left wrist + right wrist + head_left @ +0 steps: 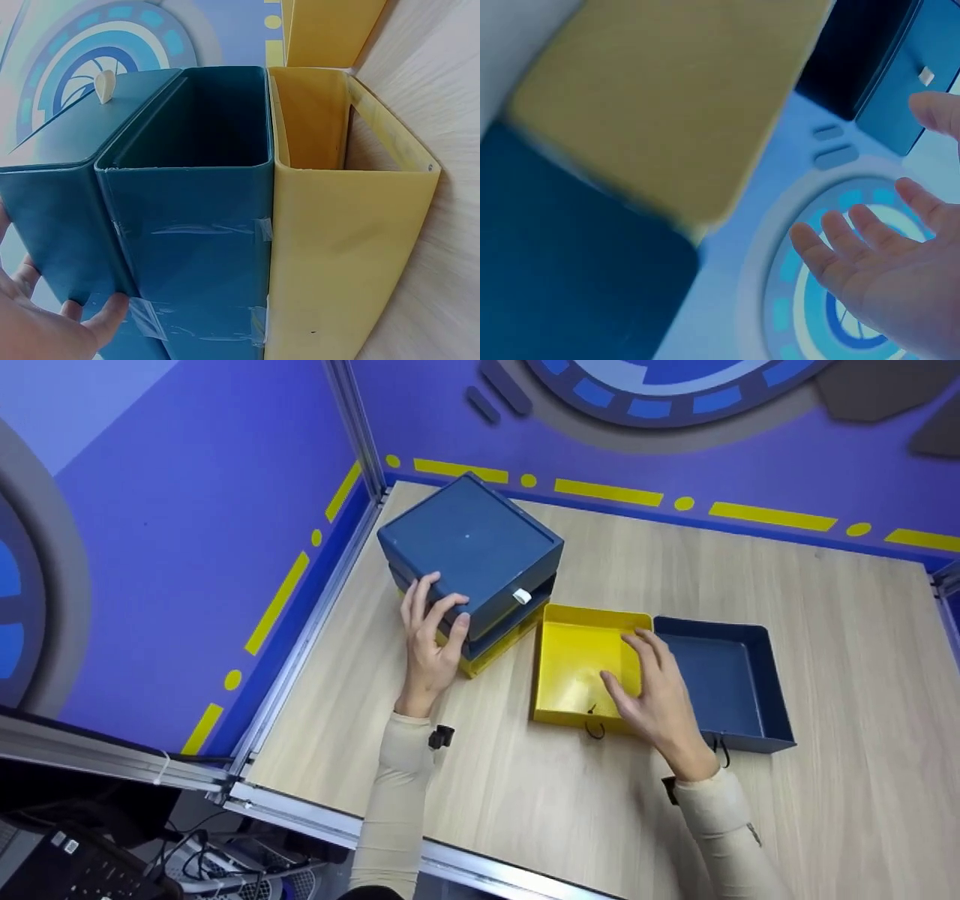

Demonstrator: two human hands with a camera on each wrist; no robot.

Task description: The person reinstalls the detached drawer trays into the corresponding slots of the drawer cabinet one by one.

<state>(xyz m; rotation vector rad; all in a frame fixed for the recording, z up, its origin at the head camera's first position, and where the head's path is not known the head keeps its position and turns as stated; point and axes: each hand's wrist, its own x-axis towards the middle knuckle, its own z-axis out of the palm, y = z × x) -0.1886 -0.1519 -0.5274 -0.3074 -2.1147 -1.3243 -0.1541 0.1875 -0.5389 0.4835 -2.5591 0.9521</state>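
At the back left stands a stack of drawer units [469, 540], turned at an angle. Its dark blue top drawer is in place, with a white pull tab [522, 596] on the front. Below it, the blue middle housing [191, 210] and the yellow bottom housing [341, 255] have open, drawerless fronts. My left hand [433, 656] rests its spread fingers on the top unit's near left edge. To the right lie a pulled-out yellow drawer [577, 660] and a dark blue drawer [712, 682], side by side. Above the yellow drawer's right side hovers my right hand [664, 705], fingers spread and holding nothing.
Black loops hang from the fronts of both loose drawers. Clear tape [202, 229] joins the housings along one side. Purple printed panels [247, 510] wall the wooden table [525, 795] at the left and back. A metal rail [480, 870] edges its front.
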